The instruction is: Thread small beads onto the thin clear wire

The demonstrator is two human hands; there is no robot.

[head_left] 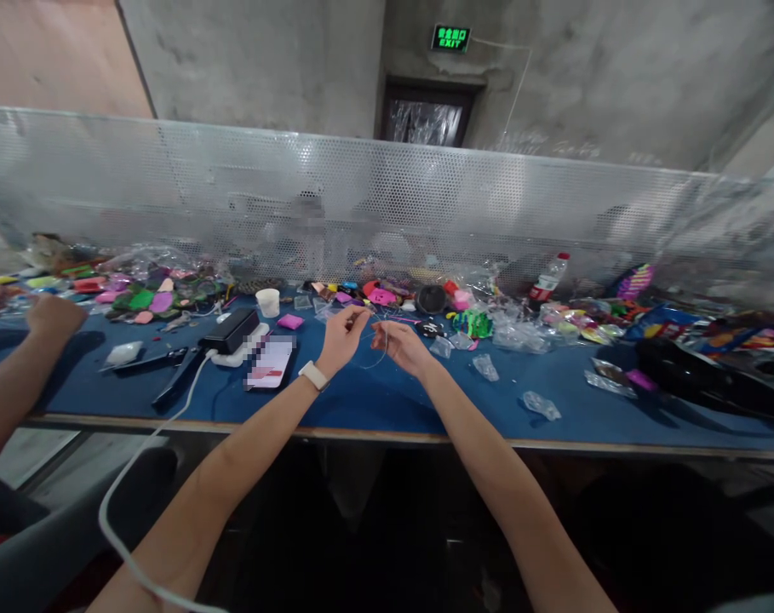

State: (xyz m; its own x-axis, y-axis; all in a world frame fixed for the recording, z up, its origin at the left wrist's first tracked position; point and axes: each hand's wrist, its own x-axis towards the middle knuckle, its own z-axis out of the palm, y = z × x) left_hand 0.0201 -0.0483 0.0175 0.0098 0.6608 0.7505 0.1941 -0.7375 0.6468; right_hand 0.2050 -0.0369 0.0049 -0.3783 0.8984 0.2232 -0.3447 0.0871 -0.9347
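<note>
Above the blue table [354, 409], my left hand [341, 342] is closed in a pinch, its fingertips on one part of a thin clear cord [380, 361]. My right hand [404, 347] faces it, fingers bent and pressed together on the same cord, which hangs in a loose loop between the two hands. Anything tiny at the fingertips is too small to make out. A pale watch [313, 375] sits on my left wrist. Just behind the hands lie colourful soft pieces, among them a bright pink one [381, 296].
A phone [270, 363], a black power adapter [230, 330] and a white cable [122, 477] are at left. A white cup [267, 302] and a cola bottle [548, 281] stand farther back. Plastic bags [520, 330] lie right. Another person's hand [55, 315] works at far left.
</note>
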